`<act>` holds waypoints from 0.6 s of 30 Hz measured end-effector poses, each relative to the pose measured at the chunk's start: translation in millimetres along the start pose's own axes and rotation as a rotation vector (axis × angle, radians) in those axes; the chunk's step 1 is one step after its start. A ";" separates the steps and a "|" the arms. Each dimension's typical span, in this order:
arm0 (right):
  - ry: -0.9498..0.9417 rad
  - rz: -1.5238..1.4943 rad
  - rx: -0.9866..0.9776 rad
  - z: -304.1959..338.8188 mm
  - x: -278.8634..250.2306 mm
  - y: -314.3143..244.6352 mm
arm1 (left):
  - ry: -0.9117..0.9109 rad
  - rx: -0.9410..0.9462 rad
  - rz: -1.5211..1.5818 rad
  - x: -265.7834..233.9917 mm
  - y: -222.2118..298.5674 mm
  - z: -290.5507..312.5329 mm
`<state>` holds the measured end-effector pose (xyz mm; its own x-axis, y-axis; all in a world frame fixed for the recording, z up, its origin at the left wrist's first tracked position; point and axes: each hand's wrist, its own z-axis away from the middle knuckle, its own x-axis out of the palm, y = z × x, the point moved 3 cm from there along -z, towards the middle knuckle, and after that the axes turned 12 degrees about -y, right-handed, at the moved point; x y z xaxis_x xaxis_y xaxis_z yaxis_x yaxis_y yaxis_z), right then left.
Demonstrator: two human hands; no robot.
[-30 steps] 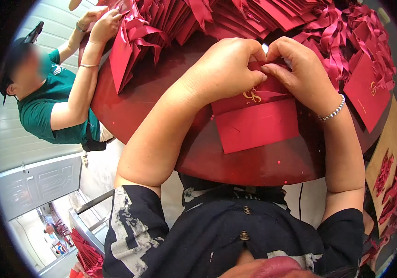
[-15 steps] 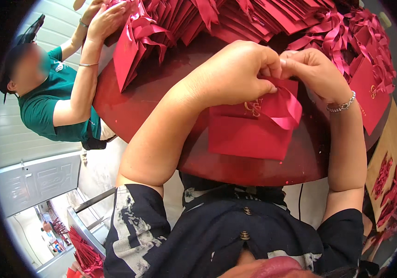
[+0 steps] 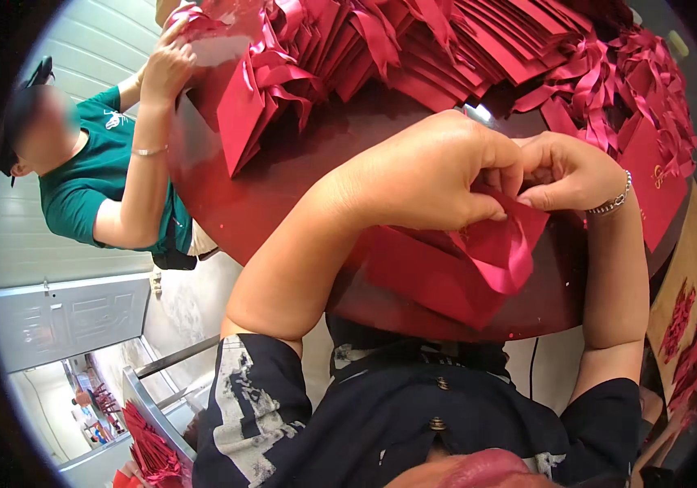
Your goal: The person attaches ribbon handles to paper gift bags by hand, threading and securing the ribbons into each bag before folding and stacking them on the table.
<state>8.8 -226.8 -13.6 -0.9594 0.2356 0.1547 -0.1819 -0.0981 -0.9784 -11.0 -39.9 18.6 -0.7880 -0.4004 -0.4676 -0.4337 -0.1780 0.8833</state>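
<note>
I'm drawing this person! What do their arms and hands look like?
The left hand and right hand wear no gloves; a silvery bracelet circles the right arm. The left sleeve is short, black with pale patches; the right sleeve, short and black.

Gold lettering (image 3: 657, 176) on the red bag (image 3: 650, 200) at far right.

Bag (image 3: 426, 272) and ribbon (image 3: 511, 277) are red — the black shirt (image 3: 352, 419) grey-patched.

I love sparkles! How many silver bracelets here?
2: silver chain bracelet around the person's right wrist; thin silver band on the green-shirted co-worker's wrist. Others may be hidden.
</note>
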 end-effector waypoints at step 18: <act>-0.014 0.265 -0.168 -10.7 -1.9 1.8 | -0.194 -0.020 0.010 -10.1 -10.8 -1.8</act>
<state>12.6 -217.1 -17.1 -0.9717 0.2100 -0.1081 0.1122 0.0073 -0.9937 2.5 -35.5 13.8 -0.8627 -0.2218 -0.4545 -0.4180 -0.1932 0.8876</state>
